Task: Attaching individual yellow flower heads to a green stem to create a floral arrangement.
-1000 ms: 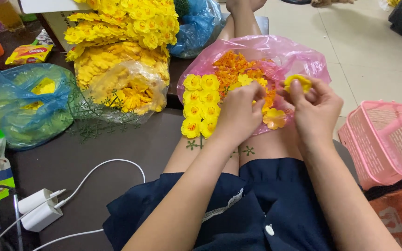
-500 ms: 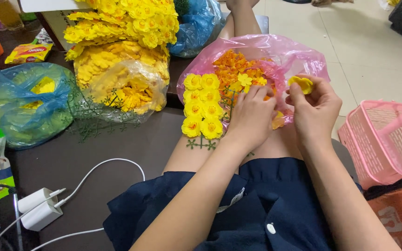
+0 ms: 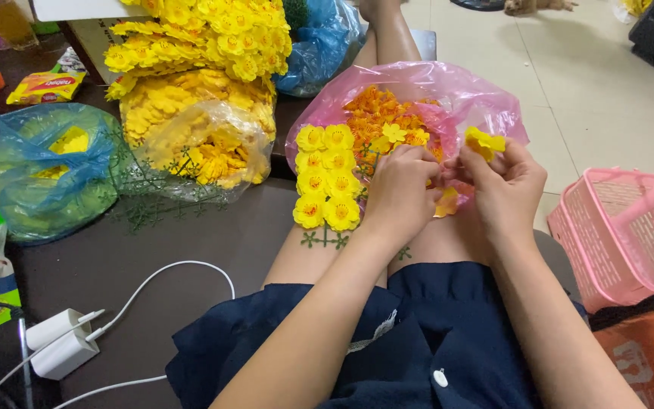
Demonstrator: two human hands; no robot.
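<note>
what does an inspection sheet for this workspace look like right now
surface: dark mat on the floor, with the person's lap as the work area
job's things: pink plastic bag of orange and yellow fabric flowers on the legs; row of yellow fabric flowers beside the left hand; small yellow petal piece pinched in the right hand
clutter: heap of yellow flowers in clear plastic, blue plastic bags, pink plastic basket, snack packets
hands: both bare, close together over the bag
cables: white charger blocks with white cable on the mat
surroundings: pale tiled floor
</note>
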